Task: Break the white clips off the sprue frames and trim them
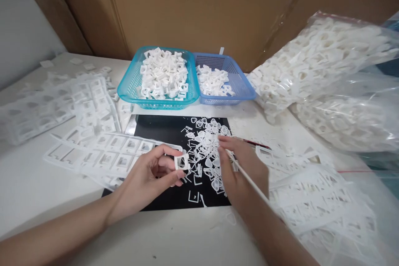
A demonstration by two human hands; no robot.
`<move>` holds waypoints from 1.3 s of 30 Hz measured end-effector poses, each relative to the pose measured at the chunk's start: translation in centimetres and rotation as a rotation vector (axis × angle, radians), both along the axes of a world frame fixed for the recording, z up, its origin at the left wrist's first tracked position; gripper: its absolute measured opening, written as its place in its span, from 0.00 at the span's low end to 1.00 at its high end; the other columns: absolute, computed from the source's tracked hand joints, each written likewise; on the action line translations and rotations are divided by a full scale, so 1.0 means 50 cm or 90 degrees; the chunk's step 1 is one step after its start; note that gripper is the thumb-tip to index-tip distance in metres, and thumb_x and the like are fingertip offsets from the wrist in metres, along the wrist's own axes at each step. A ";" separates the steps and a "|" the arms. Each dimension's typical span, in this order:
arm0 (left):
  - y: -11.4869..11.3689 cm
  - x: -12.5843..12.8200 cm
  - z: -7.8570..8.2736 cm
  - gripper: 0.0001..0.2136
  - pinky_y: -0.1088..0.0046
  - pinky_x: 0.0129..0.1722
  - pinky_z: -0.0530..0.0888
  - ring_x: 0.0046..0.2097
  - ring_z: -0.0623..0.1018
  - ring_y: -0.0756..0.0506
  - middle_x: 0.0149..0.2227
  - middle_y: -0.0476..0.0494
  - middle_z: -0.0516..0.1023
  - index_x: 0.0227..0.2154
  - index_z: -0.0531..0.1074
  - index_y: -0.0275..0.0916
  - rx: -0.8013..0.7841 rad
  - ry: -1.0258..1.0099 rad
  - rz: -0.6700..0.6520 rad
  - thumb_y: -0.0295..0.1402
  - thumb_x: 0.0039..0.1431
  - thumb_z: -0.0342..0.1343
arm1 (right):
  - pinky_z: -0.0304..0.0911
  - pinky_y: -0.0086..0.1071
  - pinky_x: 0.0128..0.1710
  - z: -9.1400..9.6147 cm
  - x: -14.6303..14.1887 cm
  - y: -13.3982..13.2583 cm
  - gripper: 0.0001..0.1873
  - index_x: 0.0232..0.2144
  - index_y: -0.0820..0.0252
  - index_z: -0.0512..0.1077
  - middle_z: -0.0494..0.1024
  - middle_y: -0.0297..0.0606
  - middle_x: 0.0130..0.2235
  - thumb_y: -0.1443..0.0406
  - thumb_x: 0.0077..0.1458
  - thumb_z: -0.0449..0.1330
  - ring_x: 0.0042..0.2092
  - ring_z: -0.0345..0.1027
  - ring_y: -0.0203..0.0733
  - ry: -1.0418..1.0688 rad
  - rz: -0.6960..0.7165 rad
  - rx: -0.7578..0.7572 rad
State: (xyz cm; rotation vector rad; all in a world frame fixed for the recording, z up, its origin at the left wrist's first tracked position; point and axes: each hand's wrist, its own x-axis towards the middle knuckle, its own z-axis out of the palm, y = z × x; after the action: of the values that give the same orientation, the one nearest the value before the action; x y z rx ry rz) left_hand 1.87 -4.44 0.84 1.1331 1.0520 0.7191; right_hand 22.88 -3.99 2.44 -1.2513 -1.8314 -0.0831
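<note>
My left hand (pixel 152 170) pinches a small white square frame piece (pixel 181 162) with an opening in its middle between thumb and fingertips. My right hand (pixel 241 166) is closed around a thin pale stick (pixel 249 178), which slants back over the wrist; its tip is hidden by the fingers. Below both hands lies a black mat (pixel 156 126). Thin white offcuts (pixel 205 145), heart outlines and angled strips among them, are heaped on the mat near my right fingers. Beside my left hand, white sheets with square cut-outs (pixel 109 158) overlap the mat's edge.
A teal basket (pixel 124 91) and a blue basket (pixel 243 87) hold white pieces at the back. Clear bags (pixel 327 58) of white parts lean at right. More cut sheets (pixel 324 199) lie right, others (pixel 46 108) left. A dark red slim tool (pixel 257 144) lies behind my right hand.
</note>
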 end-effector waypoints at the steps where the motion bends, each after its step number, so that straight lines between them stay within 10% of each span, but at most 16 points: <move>1: 0.000 0.001 0.000 0.13 0.75 0.34 0.75 0.31 0.79 0.50 0.28 0.53 0.75 0.44 0.65 0.42 0.013 -0.004 -0.002 0.35 0.59 0.60 | 0.68 0.40 0.44 0.002 -0.001 -0.002 0.07 0.35 0.61 0.71 0.77 0.42 0.39 0.74 0.57 0.56 0.43 0.71 0.43 0.004 0.011 -0.052; 12: -0.004 0.005 -0.017 0.08 0.77 0.27 0.63 0.27 0.65 0.53 0.28 0.55 0.68 0.39 0.63 0.43 0.122 -0.002 0.016 0.33 0.62 0.58 | 0.70 0.28 0.35 0.003 -0.080 -0.062 0.09 0.32 0.59 0.72 0.74 0.38 0.35 0.75 0.55 0.56 0.37 0.71 0.36 0.246 0.166 -0.187; 39: -0.017 0.007 -0.012 0.05 0.74 0.27 0.67 0.29 0.72 0.48 0.26 0.52 0.69 0.36 0.56 0.43 0.198 0.146 0.010 0.35 0.68 0.43 | 0.73 0.33 0.40 -0.037 -0.081 -0.048 0.08 0.35 0.56 0.72 0.82 0.37 0.39 0.73 0.58 0.56 0.40 0.77 0.39 0.156 0.200 -0.106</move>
State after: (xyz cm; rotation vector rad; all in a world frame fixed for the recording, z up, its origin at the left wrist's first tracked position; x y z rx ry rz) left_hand 2.20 -5.30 0.22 1.5037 1.1683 0.7966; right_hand 18.86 -6.41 0.60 -1.0191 -1.8219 0.3867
